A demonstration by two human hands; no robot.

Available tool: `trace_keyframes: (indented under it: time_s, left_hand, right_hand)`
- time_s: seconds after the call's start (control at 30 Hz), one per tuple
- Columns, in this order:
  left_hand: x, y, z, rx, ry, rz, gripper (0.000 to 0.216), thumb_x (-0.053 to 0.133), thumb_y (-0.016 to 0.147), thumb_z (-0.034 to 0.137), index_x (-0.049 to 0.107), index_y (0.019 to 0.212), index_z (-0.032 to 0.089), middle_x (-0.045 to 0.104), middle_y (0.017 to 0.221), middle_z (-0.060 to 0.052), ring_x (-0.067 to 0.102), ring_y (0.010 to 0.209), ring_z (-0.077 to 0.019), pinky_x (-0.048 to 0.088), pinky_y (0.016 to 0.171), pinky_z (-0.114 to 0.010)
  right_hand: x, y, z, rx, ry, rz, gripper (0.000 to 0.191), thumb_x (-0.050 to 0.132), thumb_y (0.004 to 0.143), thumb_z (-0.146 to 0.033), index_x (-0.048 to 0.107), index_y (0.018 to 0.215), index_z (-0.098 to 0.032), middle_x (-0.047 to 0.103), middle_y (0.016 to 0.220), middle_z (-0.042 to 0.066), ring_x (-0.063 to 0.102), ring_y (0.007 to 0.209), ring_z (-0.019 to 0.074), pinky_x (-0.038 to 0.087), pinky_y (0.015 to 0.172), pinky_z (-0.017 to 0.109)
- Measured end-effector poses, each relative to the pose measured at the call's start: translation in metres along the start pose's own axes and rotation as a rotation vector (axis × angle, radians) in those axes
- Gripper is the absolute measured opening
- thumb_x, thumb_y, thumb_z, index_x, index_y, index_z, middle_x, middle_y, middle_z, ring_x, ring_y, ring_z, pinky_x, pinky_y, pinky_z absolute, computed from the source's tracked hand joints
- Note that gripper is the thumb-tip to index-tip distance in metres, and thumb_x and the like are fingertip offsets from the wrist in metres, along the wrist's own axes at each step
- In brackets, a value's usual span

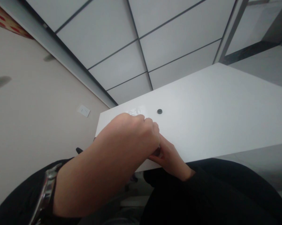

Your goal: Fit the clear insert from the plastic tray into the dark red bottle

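Observation:
My left hand (pixel 138 132) is closed over the near edge of the white table, its fingers curled down and mostly hidden behind its back. Against it, my right hand (pixel 171 154) is closed too, with thumb and fingers around a small dark reddish-brown thing (pixel 157 152). Only a bit of that thing shows between the two hands, so its kind is unclear. What the left fingers grip cannot be made out. Just beyond the left knuckles lies something clear and shiny, like plastic (pixel 135 111), partly covered by the hand. A dark round disc (pixel 159 111) lies flat farther right.
The white table (pixel 220 109) stretches away to the right. Behind it stand white panelled doors (pixel 178 40) with dark strips. On the left wall is a socket (pixel 84 111). Below the table edge are my dark-clothed legs, and a watch (pixel 47 190) is on my left wrist.

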State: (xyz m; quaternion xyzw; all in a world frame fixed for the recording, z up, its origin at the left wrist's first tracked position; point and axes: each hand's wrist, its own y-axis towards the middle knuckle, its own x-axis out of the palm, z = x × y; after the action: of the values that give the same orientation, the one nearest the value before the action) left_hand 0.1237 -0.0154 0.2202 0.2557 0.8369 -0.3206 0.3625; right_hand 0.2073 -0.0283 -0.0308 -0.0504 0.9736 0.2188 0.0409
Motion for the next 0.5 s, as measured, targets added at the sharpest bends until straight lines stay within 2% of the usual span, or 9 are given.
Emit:
trace_keyframes:
  time_s: [0.1, 0.27, 0.5]
  left_hand:
    - [-0.008, 0.006, 0.003, 0.007, 0.008, -0.063, 0.028, 0.059, 0.08, -0.002, 0.074, 0.093, 0.018, 0.073, 0.081, -0.006, 0.064, 0.062, -0.0227, 0.031, 0.051, -0.033]
    - [-0.006, 0.005, 0.002, 0.002, -0.037, -0.023, 0.025, 0.06, 0.083, 0.0, 0.074, 0.096, 0.017, 0.074, 0.085, -0.007, 0.067, 0.068, -0.0242, 0.037, 0.055, -0.033]
    - [0.015, -0.007, -0.003, -0.063, -0.22, 0.137, 0.029, 0.05, 0.097, 0.009, 0.075, 0.105, 0.021, 0.075, 0.093, -0.006, 0.066, 0.078, -0.0223, 0.048, 0.08, -0.035]
  right_hand:
    - [0.0, 0.0, 0.0, 0.011, -0.016, -0.006, 0.062, 0.081, 0.089, -0.039, 0.054, 0.143, -0.023, 0.07, 0.126, 0.012, 0.068, 0.119, 0.0323, 0.061, 0.097, 0.048]
    - [0.0, 0.001, -0.002, -0.011, -0.031, 0.001, 0.062, 0.083, 0.089, -0.035, 0.053, 0.143, -0.025, 0.07, 0.125, 0.011, 0.068, 0.117, 0.0324, 0.061, 0.096, 0.048]
    - [0.001, 0.003, -0.004, -0.031, -0.037, 0.001, 0.064, 0.082, 0.089, -0.031, 0.05, 0.145, -0.027, 0.068, 0.13, 0.011, 0.068, 0.116, 0.0311, 0.06, 0.097, 0.047]
